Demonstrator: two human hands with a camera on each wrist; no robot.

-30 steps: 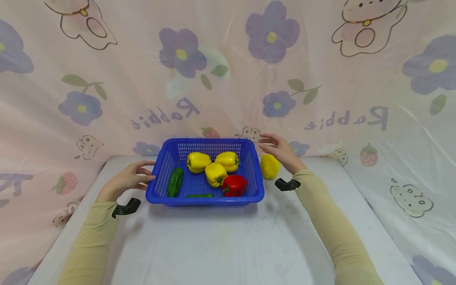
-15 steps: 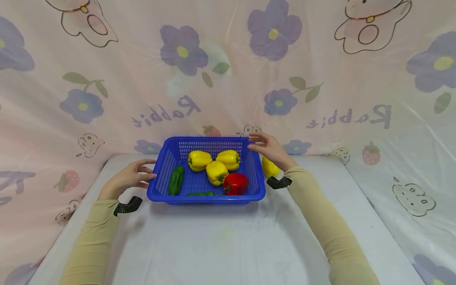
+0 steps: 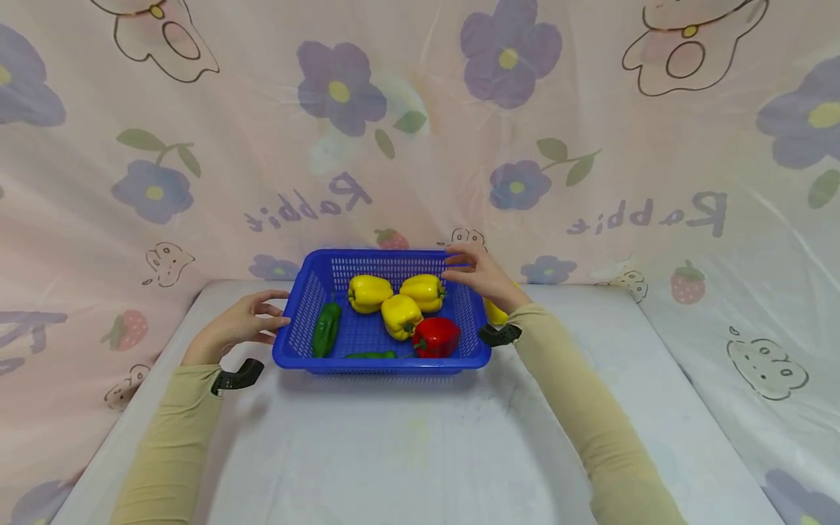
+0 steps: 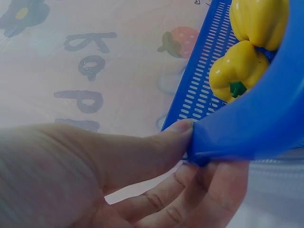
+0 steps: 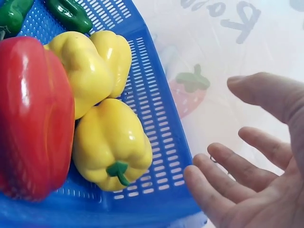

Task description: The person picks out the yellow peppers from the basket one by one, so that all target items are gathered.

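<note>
A blue plastic basket [image 3: 380, 363] stands on the table in the head view. My left hand [image 3: 239, 321] grips its left rim; the left wrist view shows the thumb [image 4: 156, 147] over the rim and the fingers under it. Above the back right corner hovers my right hand [image 3: 487, 277], fingers spread and holding nothing. Inside lie three yellow bell peppers [image 3: 402, 317], a red bell pepper [image 3: 438, 337] and two long green peppers [image 3: 326, 330]. Another yellow bell pepper [image 3: 495, 312] sits outside the basket on the right, partly hidden behind my right hand and wrist.
A pale cloth covers the table [image 3: 394, 445]. Behind it and at both sides hangs a curtain [image 3: 420, 160] with printed flowers and rabbits, close to the basket's back edge. Each wrist carries a black camera mount [image 3: 238, 377].
My right hand has moved left, from beside the basket to its back right corner, covering more of the outside yellow pepper. My left hand keeps its place at the rim.
</note>
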